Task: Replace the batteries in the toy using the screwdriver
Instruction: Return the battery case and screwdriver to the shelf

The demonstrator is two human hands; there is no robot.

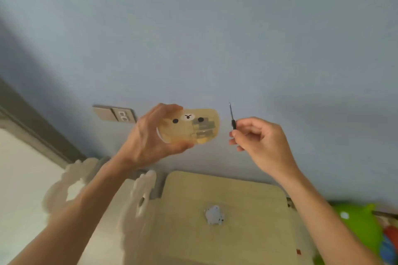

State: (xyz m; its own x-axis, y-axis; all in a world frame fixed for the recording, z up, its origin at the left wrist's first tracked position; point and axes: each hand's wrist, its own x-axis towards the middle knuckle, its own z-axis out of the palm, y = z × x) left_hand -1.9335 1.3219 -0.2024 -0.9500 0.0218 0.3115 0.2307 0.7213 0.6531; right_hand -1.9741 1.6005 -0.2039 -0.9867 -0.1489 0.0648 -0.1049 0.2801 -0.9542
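- Foreground: a pale table (226, 211) bearing 1 small whitish object (214, 214), too blurred to identify; a green toy (357, 219) lies at its right edge.
- Left hand (150, 135): fingers curled closed around the toy (193, 127), a translucent yellow case with a bear face, raised well above the table.
- Right hand (262, 140): fingertips pinched on the black handle of the screwdriver (232, 117), shaft pointing up, near the toy but apart from it.
- Progress: batteries appear visible through the shell; whether the cover has been unscrewed cannot be told. Judged state: early, with opening, swapping and reclosing remaining.
- Background: blue wall (215, 28) with 1 socket plate (115, 113).
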